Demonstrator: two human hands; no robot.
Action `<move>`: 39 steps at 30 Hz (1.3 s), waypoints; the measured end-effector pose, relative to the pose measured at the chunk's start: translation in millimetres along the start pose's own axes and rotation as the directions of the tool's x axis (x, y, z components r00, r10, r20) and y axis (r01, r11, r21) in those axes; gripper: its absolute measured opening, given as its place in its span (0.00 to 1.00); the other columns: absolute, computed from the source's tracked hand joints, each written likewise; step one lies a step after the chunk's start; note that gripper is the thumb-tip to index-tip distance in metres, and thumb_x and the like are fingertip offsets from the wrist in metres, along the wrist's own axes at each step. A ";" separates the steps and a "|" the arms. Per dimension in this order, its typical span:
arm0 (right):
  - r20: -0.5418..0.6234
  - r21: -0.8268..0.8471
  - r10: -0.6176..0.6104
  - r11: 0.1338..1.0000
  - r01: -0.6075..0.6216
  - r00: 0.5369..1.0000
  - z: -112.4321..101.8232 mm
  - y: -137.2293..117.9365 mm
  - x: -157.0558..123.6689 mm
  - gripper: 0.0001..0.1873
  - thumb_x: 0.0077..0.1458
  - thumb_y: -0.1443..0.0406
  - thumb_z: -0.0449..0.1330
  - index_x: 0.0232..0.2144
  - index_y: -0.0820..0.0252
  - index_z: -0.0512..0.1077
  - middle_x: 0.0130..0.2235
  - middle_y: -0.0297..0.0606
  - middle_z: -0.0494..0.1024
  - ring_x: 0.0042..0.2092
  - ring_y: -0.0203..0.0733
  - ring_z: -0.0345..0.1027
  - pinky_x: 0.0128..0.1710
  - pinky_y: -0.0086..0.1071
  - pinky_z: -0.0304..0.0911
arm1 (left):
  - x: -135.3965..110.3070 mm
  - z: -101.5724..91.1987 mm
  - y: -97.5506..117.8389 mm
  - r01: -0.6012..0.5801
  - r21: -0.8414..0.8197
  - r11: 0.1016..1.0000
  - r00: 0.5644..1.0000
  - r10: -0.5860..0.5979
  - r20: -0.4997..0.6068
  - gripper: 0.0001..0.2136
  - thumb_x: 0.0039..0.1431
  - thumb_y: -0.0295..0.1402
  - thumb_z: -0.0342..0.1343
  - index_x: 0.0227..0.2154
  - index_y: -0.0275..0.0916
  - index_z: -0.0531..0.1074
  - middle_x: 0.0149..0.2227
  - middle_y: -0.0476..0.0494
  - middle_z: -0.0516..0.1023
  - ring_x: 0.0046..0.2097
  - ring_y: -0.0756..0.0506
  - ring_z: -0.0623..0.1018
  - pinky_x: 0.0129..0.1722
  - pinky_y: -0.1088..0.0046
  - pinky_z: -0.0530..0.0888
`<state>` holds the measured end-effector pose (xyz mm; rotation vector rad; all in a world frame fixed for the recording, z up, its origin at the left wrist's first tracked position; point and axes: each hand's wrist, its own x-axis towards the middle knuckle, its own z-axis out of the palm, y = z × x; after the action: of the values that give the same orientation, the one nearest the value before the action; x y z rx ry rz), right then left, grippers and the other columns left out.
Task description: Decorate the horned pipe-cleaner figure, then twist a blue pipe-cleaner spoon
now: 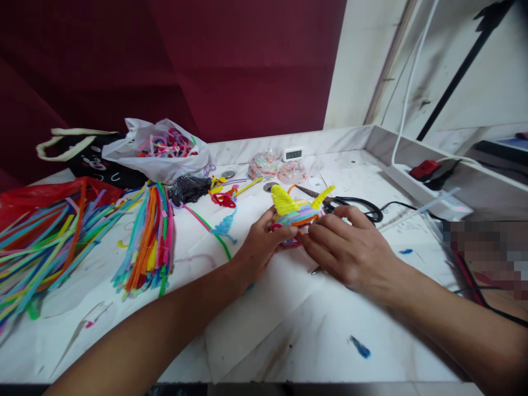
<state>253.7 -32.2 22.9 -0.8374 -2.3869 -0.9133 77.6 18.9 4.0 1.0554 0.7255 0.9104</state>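
Note:
Between my hands is a small figure of pipe cleaners (303,214), with two yellow upright points and bands of lilac, blue, orange and pink. My left hand (266,239) is closed round its left side, thumb in front. The bent fingers of my right hand (344,242) press at its right side and hide part of it. What the right fingertips pinch is partly covered. Black-handled scissors (358,204) lie just behind my right hand. A thin dark metal tip (315,270) shows under that hand.
Bundled pipe cleaners (150,242) and a loose pile (45,247) lie at left. Behind them stand a white bag (165,162) of scraps and a black bag (94,165). A small digital clock (293,154) is at the back. A power strip (429,190) with cables runs along the right.

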 end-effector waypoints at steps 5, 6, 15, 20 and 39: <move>-0.054 0.241 0.227 0.948 -0.208 0.972 -4.1 13.4 -10.1 0.09 0.64 0.69 0.53 0.41 0.60 0.73 0.34 0.41 0.78 0.37 0.43 0.68 0.36 0.41 0.58 | 3.1 -4.0 3.1 0.010 -0.024 1.000 1.000 -0.010 0.019 0.25 0.52 0.29 0.63 0.54 0.40 0.67 0.52 0.39 0.77 0.48 0.42 0.79 0.45 0.65 0.79; -0.076 0.296 0.330 0.908 -0.295 0.941 -5.9 16.0 -11.8 0.08 0.63 0.69 0.54 0.41 0.59 0.73 0.34 0.41 0.78 0.37 0.43 0.69 0.36 0.40 0.59 | 4.3 -5.5 4.2 0.013 -0.019 1.000 1.000 -0.013 0.015 0.25 0.52 0.30 0.64 0.54 0.40 0.67 0.52 0.39 0.77 0.48 0.41 0.80 0.45 0.63 0.79; 0.281 0.617 0.826 0.234 -0.751 0.489 -4.5 14.6 -13.0 0.09 0.55 0.58 0.63 0.36 0.54 0.77 0.34 0.36 0.81 0.31 0.40 0.71 0.28 0.34 0.64 | 10.2 -13.7 7.9 0.036 -0.037 0.999 0.996 -0.032 0.087 0.24 0.53 0.32 0.63 0.53 0.41 0.66 0.55 0.37 0.75 0.48 0.39 0.80 0.46 0.60 0.79; 0.398 0.670 0.775 0.120 -0.732 0.491 6.1 9.5 -14.6 0.14 0.51 0.55 0.65 0.38 0.56 0.75 0.38 0.38 0.80 0.37 0.44 0.75 0.34 0.37 0.69 | 10.6 -16.0 6.7 0.039 -0.017 0.999 0.990 -0.036 0.135 0.23 0.55 0.32 0.62 0.54 0.42 0.66 0.56 0.37 0.74 0.49 0.39 0.80 0.45 0.62 0.80; 0.393 0.655 0.801 0.100 -0.749 0.451 14.1 3.5 -9.9 0.12 0.48 0.58 0.64 0.32 0.59 0.72 0.34 0.39 0.77 0.34 0.42 0.72 0.34 0.38 0.67 | 8.6 -9.7 6.1 0.023 -0.008 1.000 0.995 -0.023 0.099 0.28 0.48 0.28 0.66 0.53 0.39 0.65 0.53 0.37 0.76 0.49 0.38 0.80 0.42 0.63 0.80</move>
<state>260.5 -23.9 9.1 -1.3891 -1.4898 0.5475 71.5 31.8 5.8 1.0747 0.6491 0.8347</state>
